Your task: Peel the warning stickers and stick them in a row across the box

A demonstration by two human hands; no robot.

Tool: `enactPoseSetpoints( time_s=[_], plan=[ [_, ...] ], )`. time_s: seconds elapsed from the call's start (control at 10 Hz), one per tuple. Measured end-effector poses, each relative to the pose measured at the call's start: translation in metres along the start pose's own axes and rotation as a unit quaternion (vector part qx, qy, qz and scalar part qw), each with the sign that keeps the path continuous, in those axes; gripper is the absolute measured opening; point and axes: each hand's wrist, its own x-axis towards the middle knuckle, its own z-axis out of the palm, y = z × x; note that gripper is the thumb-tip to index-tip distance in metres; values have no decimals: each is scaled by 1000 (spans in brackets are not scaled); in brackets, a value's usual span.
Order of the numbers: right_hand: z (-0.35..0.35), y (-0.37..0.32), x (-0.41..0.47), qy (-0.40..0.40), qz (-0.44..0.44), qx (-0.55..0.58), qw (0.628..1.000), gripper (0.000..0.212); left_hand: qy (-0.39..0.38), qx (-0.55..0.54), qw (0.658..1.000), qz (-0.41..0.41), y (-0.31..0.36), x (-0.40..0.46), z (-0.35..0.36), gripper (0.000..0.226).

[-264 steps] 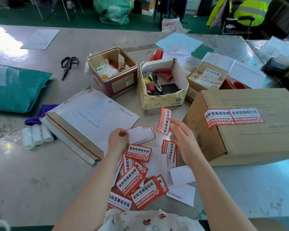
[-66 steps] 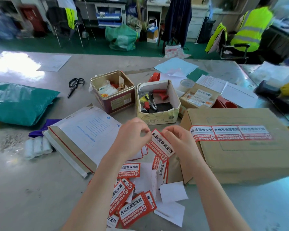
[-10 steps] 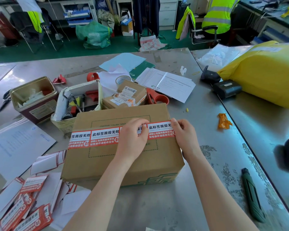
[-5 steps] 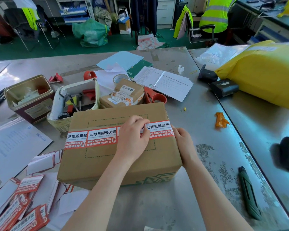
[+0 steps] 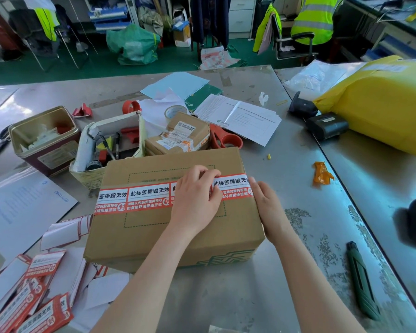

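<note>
A brown cardboard box [image 5: 154, 234] lies on the metal table in front of me. A row of red and white warning stickers [image 5: 139, 197] runs across its top, from the left edge to the right edge. My left hand [image 5: 195, 200] lies flat on the row and covers part of it, fingers pressing the rightmost sticker [image 5: 235, 187]. My right hand [image 5: 265, 207] rests against the box's right edge, fingertips on that sticker's end. Loose stickers [image 5: 29, 306] on their backing and peeled white backings [image 5: 65, 233] lie at the lower left.
Behind the box stand a small taped parcel [image 5: 178, 138], an open carton of tools [image 5: 113, 143] and a metal tin [image 5: 43, 138]. A green utility knife [image 5: 362, 282] lies at right, a yellow bag [image 5: 380, 104] at far right, papers [image 5: 240, 116] at the back.
Over the last second my right hand slid from the sticker's top corner down to the box's right edge. My left hand stayed pressed on the row. The view shifted slightly.
</note>
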Motion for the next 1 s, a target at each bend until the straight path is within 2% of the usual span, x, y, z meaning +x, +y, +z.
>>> enactPoseSetpoints(
  time_s=[0.2,0.3,0.5,0.7,0.9,1.0],
  plan=[
    [-6,2,-3,6,-60,-98,993,21,-5,-22,1000,-5,0,2,1,26],
    [-11,0,-5,38,-82,-121,988,17,-3,-71,997,-22,-1,4,-2,25],
    [-8,-14,-20,74,-140,-179,971,31,2,-171,983,-59,-7,2,-18,23],
    [4,-32,-38,83,-157,-205,962,38,13,-160,984,-71,-34,-15,-41,24],
    [25,-39,-50,83,-165,-254,949,38,72,-148,974,-156,-90,-27,-80,25],
    [37,-42,-53,97,-157,-269,945,38,76,-139,971,-178,-106,-34,-91,24]
  ],
)
